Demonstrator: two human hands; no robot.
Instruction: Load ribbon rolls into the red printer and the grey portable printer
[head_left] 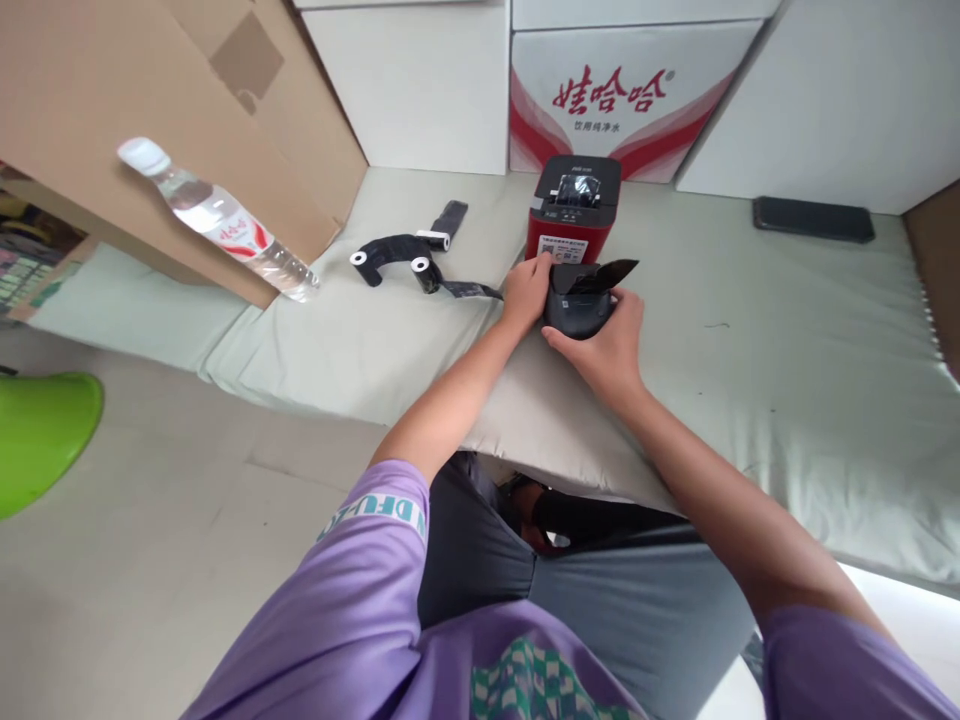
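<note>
Both hands are around a small black printer [576,314], low over the cloth-covered surface. My left hand [527,292] is closed on its left side, with the fingertips near its upper edge. My right hand [611,345] grips the right side, its thumb along the front. A dark glossy strip [616,274] sticks up out of the printer toward the right. Right behind it stands a red and black printer [576,205], upright with a white label. Left of my left hand lie several small rolls of dark thermal paper [424,276], partly unrolled; one tail reaches my fingers.
A water bottle [225,225] stands at the left by a large cardboard box [247,130]. White cartons [622,100] line the back. A black phone [814,219] lies at the right. The padded cloth surface [750,380] ends near my legs; a green chair [45,435] is lower left.
</note>
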